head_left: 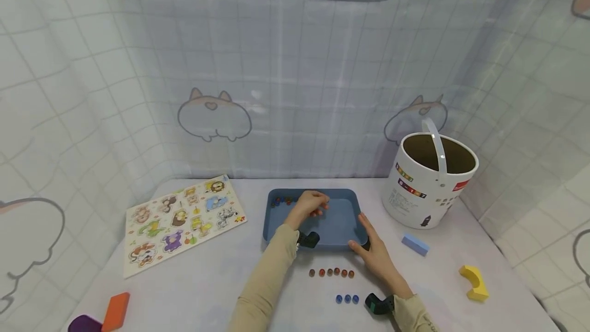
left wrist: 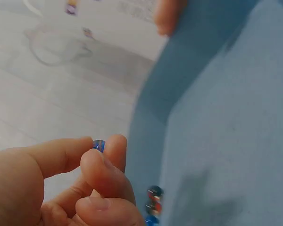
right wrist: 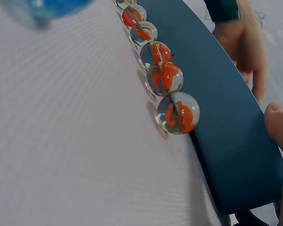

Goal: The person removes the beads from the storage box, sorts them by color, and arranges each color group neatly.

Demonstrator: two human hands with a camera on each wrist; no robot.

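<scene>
My left hand (head_left: pixel 308 208) is over the blue tray (head_left: pixel 343 246), and its thumb and fingers pinch a blue marble (left wrist: pixel 99 145). Several marbles (left wrist: pixel 154 207), red, blue and dark, line the tray's far left inside edge. My right hand (head_left: pixel 374 250) lies at the tray's near right corner, fingers spread along the right side and thumb at the near rim. In front of the tray runs a row of clear marbles with orange swirls (right wrist: pixel 179 113). Closer to me sit three blue marbles (head_left: pixel 348 299).
A white bucket (head_left: pixel 410 204) with a raised handle stands behind on the right. Near it lie a blue block (head_left: pixel 415 244) and a yellow arch block (head_left: pixel 475 283). An animal puzzle board (head_left: pixel 184 224) is on the left, with an orange block (head_left: pixel 116 311) and a purple piece (head_left: pixel 85 324) nearer.
</scene>
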